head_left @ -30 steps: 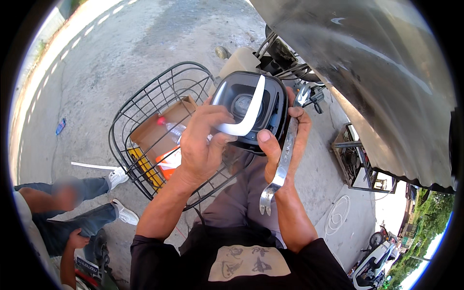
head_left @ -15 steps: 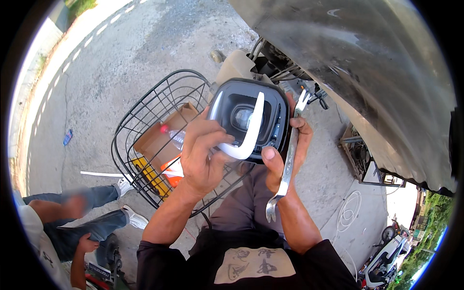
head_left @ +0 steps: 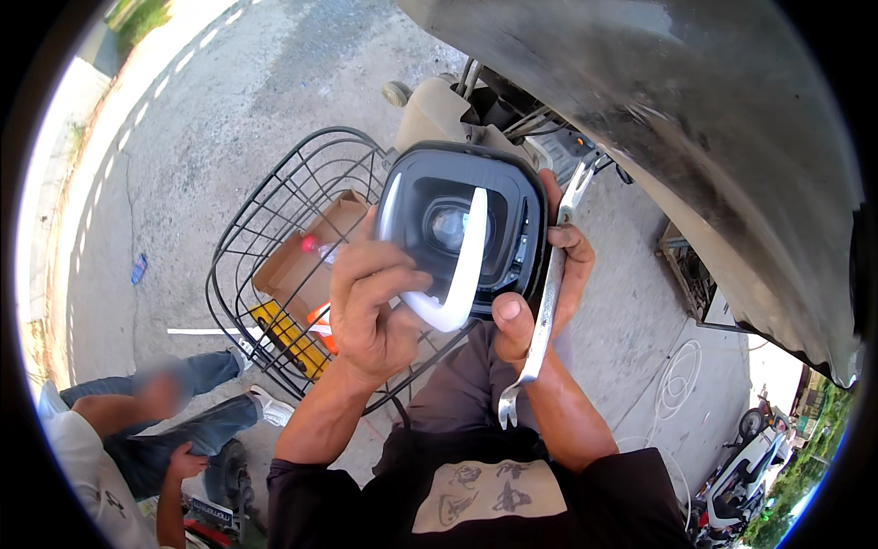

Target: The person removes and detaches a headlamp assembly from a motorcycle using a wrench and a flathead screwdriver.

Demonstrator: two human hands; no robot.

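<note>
A squarish black headlight [head_left: 450, 174] with a round lens in its middle is held up in front of me. My right hand [head_left: 540, 284] grips its right side, thumb on the near edge. That same hand also clasps a silver open-ended wrench [head_left: 541, 343], which lies lengthwise along the headlight's side. My left hand [head_left: 370, 297] is closed on a curved white trim strip [head_left: 465, 284], fingers at its lower left bend. The strip lies over the headlight's face; whether it touches is unclear.
Beyond my left forearm is a black wire basket [head_left: 302, 146] holding a cardboard box [head_left: 302, 247], a yellow item [head_left: 288, 339] and a red-capped bottle [head_left: 311, 244]. A grey sheet [head_left: 713, 137] overhangs the upper right. Another person [head_left: 174, 403] sits at lower left.
The headlight has shifted slightly left. My left hand and the white strip have moved left and a little nearer to me. The wrench stays in my right hand.
</note>
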